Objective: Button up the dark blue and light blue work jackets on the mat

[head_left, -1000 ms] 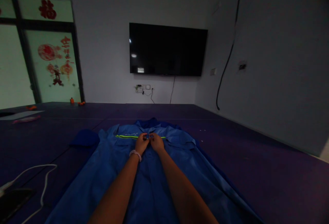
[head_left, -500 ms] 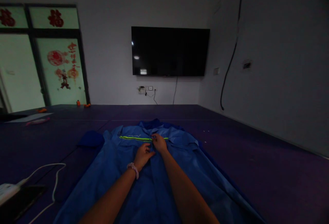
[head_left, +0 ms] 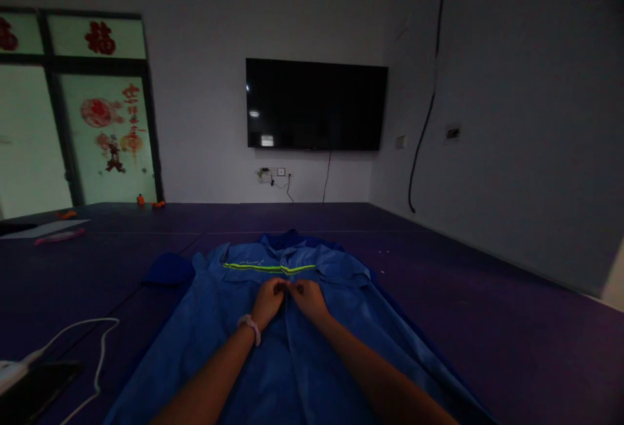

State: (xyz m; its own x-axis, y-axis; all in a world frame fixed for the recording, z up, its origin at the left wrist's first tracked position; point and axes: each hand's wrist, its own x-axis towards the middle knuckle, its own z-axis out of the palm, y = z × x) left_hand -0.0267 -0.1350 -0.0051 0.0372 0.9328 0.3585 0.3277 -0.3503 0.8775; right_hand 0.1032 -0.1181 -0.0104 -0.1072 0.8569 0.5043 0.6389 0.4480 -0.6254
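A blue work jacket (head_left: 234,360) with a yellow-green stripe across the chest lies spread out in front of me, collar at the far end. My left hand (head_left: 268,301), a pale scrunchie on its wrist, pinches the front edge of the jacket just below the stripe. Right beside it, my right hand (head_left: 307,298) pinches the same edge, and the fingertips of both hands meet there. The fingers hide whatever small part of the placket lies between them.
A blue cap (head_left: 168,270) rests left of the jacket. Nearer on the left are a dark phone (head_left: 39,389) and a white cable (head_left: 103,347). Small orange objects (head_left: 158,205) and a pink item (head_left: 59,237) lie farther back on the purple surface (head_left: 468,308). A television (head_left: 316,105) hangs on the wall.
My right hand has come down from the stripe to just below it. My left hand has closed beside it, and both now pinch the jacket's front edge. The view has shifted slightly.
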